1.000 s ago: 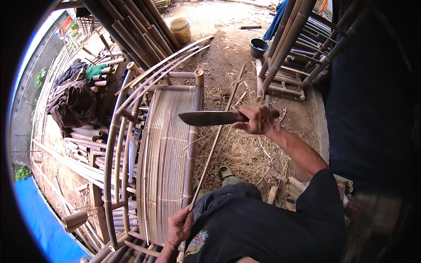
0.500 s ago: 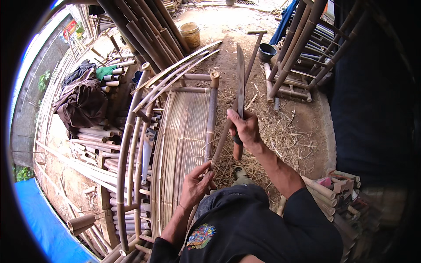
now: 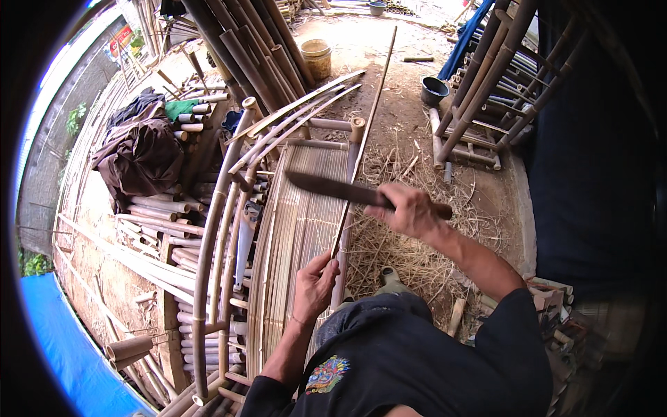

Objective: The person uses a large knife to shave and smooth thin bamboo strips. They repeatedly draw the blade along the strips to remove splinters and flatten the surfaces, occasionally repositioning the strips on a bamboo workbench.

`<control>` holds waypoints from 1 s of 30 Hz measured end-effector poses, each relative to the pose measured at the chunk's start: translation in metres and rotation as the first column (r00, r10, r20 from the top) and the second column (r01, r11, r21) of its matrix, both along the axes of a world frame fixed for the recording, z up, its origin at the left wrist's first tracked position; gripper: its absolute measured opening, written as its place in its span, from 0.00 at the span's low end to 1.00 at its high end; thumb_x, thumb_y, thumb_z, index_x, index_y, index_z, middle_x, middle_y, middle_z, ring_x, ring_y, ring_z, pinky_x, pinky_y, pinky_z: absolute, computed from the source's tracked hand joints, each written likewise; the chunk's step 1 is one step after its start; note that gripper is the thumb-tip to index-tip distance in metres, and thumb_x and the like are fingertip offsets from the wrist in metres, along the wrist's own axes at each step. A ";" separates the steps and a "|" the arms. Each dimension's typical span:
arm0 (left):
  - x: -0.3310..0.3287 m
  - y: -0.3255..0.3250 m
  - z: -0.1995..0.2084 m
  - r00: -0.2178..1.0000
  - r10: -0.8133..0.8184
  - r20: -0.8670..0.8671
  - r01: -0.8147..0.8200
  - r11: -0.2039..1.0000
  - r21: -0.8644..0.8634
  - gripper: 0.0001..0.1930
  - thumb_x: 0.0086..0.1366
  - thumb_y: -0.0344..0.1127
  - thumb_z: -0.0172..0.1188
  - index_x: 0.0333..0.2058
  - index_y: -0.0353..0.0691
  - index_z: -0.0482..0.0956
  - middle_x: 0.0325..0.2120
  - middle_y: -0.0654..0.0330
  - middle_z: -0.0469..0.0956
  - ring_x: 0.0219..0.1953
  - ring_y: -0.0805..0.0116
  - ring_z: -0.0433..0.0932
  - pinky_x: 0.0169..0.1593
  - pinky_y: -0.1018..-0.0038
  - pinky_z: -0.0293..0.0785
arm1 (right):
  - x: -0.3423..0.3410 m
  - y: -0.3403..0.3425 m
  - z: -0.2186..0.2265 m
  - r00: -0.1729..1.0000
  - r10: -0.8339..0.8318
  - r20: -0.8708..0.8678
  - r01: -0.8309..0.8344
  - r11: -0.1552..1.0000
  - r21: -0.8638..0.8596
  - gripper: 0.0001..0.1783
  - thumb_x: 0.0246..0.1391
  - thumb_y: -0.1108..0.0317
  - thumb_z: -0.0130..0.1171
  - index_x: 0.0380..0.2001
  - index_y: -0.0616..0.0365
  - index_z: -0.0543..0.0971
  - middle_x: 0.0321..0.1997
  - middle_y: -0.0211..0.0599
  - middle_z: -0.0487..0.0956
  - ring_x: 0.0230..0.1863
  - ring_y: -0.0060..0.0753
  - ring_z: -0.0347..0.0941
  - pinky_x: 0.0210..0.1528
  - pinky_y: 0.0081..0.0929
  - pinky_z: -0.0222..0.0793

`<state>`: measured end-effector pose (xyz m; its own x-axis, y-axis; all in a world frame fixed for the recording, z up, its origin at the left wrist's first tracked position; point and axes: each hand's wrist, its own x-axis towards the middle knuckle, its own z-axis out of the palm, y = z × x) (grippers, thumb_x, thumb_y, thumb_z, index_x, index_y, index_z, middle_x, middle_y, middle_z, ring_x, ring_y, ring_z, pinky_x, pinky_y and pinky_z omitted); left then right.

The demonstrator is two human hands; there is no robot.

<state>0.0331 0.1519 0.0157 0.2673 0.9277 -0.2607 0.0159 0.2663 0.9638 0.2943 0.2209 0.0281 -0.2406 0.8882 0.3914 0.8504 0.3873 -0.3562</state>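
Observation:
My right hand (image 3: 410,210) is closed round the wooden handle of a machete (image 3: 326,187). Its dark, slightly blurred blade points left and crosses the bamboo strip (image 3: 375,111); whether the two touch I cannot tell. Between the thumb and fingers of my left hand (image 3: 314,285) the strip's near part is gripped, and its long thin length slants away from me toward the far yard. Under the strip and blade lies a bamboo bench (image 3: 295,229) with a slatted seat and pole frame. Several split bamboo strips (image 3: 299,115) rest across the bench's far end.
Left of the bench are stacked bamboo poles (image 3: 163,215), a brown cloth (image 3: 139,160) and a handsaw (image 3: 245,236). Shavings (image 3: 431,229) cover the ground to the right. Beyond stand a yellowish bucket (image 3: 317,61), a black bucket (image 3: 434,90) and a bamboo rack (image 3: 479,90).
The machete has swung from upright to nearly level, its tip now left over the bench. My right hand has moved right and slightly down. The strip now shows its narrow edge.

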 end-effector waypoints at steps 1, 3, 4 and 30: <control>0.005 0.005 0.000 0.999 0.025 -0.044 -0.020 0.993 0.115 0.17 0.69 0.36 0.56 0.52 0.33 0.75 0.25 0.71 0.72 0.21 0.86 0.64 0.23 0.87 0.59 | -0.016 -0.013 -0.006 1.000 0.021 0.023 -0.020 0.998 -0.055 0.29 0.55 0.35 0.53 0.26 0.53 0.71 0.16 0.31 0.70 0.16 0.26 0.71 0.14 0.34 0.69; 0.004 0.009 0.002 0.984 0.072 -0.160 -0.038 0.977 0.210 0.15 0.68 0.34 0.55 0.49 0.31 0.76 0.25 0.69 0.73 0.25 0.82 0.69 0.29 0.83 0.66 | -0.039 -0.032 0.005 0.990 0.143 0.011 -0.142 0.987 -0.075 0.32 0.53 0.33 0.54 0.26 0.56 0.71 0.17 0.38 0.74 0.20 0.36 0.78 0.22 0.36 0.77; 0.000 0.008 0.005 0.971 0.075 -0.226 -0.018 0.969 0.247 0.14 0.68 0.34 0.55 0.48 0.30 0.77 0.25 0.68 0.73 0.26 0.81 0.70 0.30 0.82 0.67 | -0.043 -0.035 0.001 0.983 0.176 0.044 -0.175 0.984 -0.022 0.32 0.50 0.34 0.58 0.28 0.56 0.72 0.21 0.42 0.76 0.23 0.43 0.79 0.24 0.38 0.75; -0.017 -0.025 0.023 0.969 -0.002 -0.246 0.065 0.966 0.250 0.13 0.66 0.27 0.57 0.47 0.27 0.76 0.28 0.63 0.74 0.32 0.81 0.70 0.35 0.81 0.68 | -0.023 -0.017 -0.012 0.999 0.034 -0.004 -0.033 0.995 0.099 0.34 0.60 0.31 0.38 0.21 0.50 0.72 0.11 0.25 0.68 0.08 0.21 0.63 0.07 0.25 0.61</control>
<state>0.0161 0.1267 0.0383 0.2580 0.9630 -0.0777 0.2612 0.0080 0.9653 0.2708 0.2036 0.0157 -0.2671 0.8366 0.4783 0.8343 0.4491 -0.3197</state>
